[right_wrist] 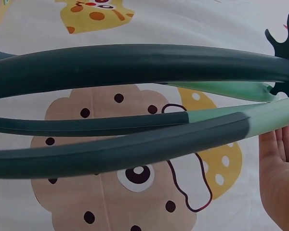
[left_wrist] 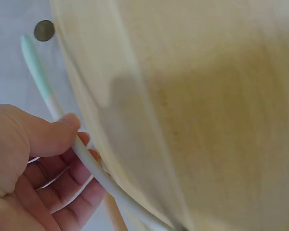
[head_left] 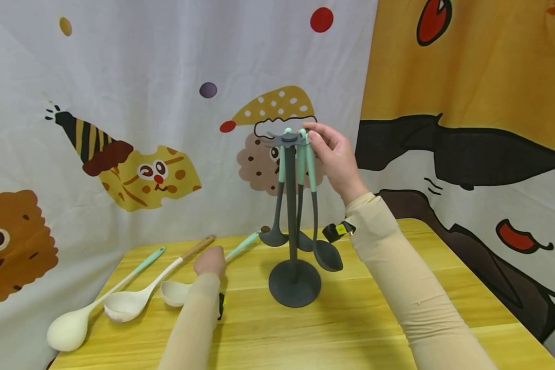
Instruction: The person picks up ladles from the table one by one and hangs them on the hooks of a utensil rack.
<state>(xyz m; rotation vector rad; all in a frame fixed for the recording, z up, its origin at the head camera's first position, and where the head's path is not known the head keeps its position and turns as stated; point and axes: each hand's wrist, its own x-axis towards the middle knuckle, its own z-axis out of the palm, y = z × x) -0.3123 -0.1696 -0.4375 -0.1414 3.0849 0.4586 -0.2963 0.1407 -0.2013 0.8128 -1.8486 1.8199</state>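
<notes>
My right hand is up at the top of a dark grey utensil stand. Its thumb and fingertips pinch the mint handle end of a dark grey ladle beside the hooks. Two more dark grey utensils with mint handles hang there, a ladle on the left and one partly behind the pole. Low over the table's left side, my left hand holds a white ladle by its shaft. In the left wrist view the thumb and fingers grip the shaft below its mint end.
Left of the held ladle lie a white ladle with a wooden-ended handle and a large white spoon with a mint end. The wooden table ends at a printed cloth hanging behind it.
</notes>
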